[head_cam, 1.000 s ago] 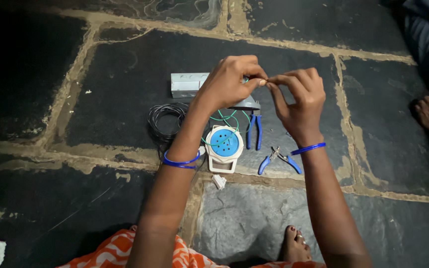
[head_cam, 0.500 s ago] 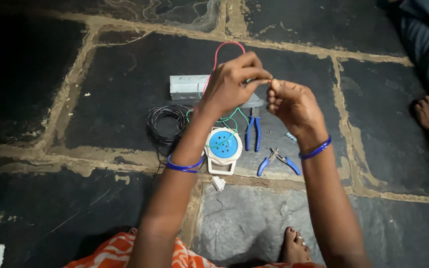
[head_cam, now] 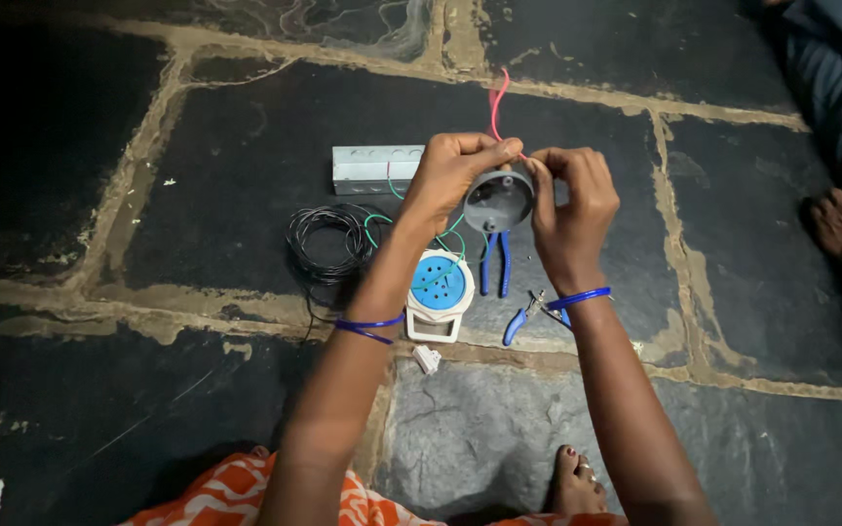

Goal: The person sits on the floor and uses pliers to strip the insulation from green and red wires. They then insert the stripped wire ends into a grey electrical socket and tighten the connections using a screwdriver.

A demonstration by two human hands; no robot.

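The left hand (head_cam: pixel 455 175) is gripping a round grey box (head_cam: pixel 499 201) while the right hand (head_cam: pixel 572 209) is pinching a red wire (head_cam: pixel 495 107) rising toward twelve o'clock; blue pliers (head_cam: pixel 495 263) are lying at six o'clock

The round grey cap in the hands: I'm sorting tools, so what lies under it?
Under the round grey cap, blue-handled pliers lie on the stone floor; their jaws are covered by it.
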